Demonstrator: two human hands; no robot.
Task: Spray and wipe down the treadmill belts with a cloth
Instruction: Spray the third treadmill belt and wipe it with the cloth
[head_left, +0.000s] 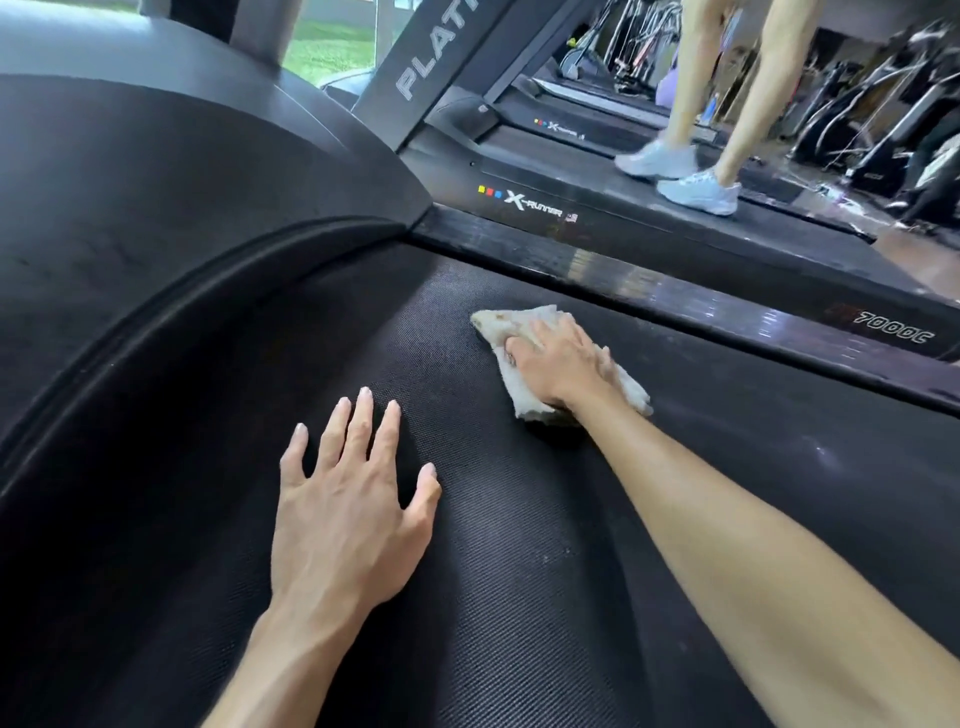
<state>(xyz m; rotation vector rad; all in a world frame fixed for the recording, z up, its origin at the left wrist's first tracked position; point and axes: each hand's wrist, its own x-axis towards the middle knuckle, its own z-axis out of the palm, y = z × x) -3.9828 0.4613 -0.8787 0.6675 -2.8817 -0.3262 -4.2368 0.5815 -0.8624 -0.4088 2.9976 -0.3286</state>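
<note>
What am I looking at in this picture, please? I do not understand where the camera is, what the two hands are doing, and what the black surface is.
The camera sits on a person's head and looks forward and down, so both arms reach in from the bottom of the picture. The black textured surface is a treadmill belt. The right hand presses a whitish cloth flat on the belt, near the glossy side rail. The left hand holds nothing, fingers spread over the belt. On the next treadmill, another person's legs in light shoes are visible. No spray bottle is in view.
</note>
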